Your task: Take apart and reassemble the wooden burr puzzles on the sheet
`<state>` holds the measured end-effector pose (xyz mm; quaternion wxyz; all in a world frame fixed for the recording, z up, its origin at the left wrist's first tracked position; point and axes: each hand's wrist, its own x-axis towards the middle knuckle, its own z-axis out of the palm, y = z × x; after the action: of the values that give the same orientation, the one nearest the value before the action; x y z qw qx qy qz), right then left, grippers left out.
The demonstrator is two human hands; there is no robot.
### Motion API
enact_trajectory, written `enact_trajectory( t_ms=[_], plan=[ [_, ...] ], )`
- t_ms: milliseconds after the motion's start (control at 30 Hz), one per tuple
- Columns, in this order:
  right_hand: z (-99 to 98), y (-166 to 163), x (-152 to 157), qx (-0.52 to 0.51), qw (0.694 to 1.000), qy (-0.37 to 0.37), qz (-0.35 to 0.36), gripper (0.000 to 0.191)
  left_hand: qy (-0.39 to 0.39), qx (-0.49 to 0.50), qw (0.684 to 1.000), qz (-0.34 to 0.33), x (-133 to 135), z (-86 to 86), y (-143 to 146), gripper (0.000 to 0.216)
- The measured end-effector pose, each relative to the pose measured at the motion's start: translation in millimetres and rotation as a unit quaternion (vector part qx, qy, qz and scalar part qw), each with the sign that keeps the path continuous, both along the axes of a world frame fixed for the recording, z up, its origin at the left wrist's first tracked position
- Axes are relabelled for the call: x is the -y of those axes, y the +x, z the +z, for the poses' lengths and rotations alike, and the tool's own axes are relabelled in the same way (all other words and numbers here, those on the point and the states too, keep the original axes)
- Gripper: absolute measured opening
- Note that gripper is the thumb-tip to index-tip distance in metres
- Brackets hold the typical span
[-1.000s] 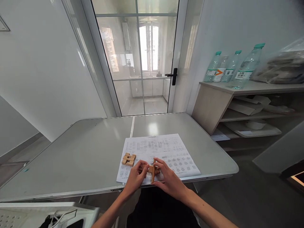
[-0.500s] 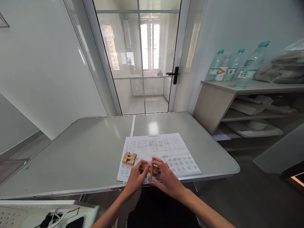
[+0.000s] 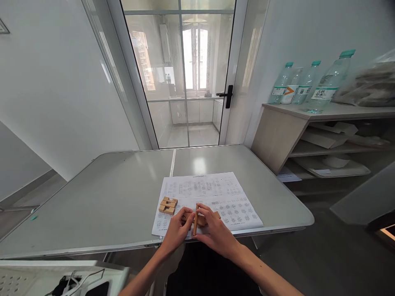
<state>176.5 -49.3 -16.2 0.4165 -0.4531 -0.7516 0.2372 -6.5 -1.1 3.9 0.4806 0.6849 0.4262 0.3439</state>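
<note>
The fingers of the right hand (image 3: 215, 225) are clamped on a wooden stick (image 3: 195, 221): the thumb presses near its lower end and the forefinger near its upper end, so the stick stands between them like a small bridge. The fingers of the left hand (image 3: 177, 226) are bent together on a darker wooden piece (image 3: 184, 218), partly hidden by them. Between the two hands, just behind the stick, more brown wood (image 3: 202, 221) is visible; whether it is joined with the stick, I cannot tell.

I judge the stick to be light, stiff and dry, not very slippery and hard to break. The grip at both ends seems suitable, because it leaves the long middle free. For the darker piece, a pinch on its flat sides should be enough, without strong force.

Near the left hand, but apart from it, a group of light wooden blocks (image 3: 168, 205) lies close together on a printed paper (image 3: 216, 181). They look equally hard, and their straight outer edges offer the best hold. The paper, thin and easily wrinkled, lies on the grey counter (image 3: 123, 197), at its near edge. Farther to the right, plastic bottles (image 3: 324, 93) stand on a shelf (image 3: 274, 135).
</note>
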Motion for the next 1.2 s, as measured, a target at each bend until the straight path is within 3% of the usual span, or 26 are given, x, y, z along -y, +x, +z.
enact_trajectory(
  t_ms=[533,867,1033,1200],
  plan=[
    [1.5,-2,1,0.003,1.0,-0.026,0.002,0.074,-0.003,0.001,1.0,0.004,0,0.6,0,0.038],
    [-8.2,-2,2,-0.028,0.999,0.01,-0.028,0.074,-0.094,0.066,0.993,0.015,-1,-4.5,2,0.047],
    [-10.3,-2,2,0.015,0.995,0.015,-0.099,0.088,-0.092,0.099,0.991,0.01,-8,-12.0,1,0.048],
    [-20.8,-2,4,0.068,0.973,0.017,-0.219,0.077,-0.066,0.101,0.992,0.024,-8,-13.0,2,0.046]
  ],
)
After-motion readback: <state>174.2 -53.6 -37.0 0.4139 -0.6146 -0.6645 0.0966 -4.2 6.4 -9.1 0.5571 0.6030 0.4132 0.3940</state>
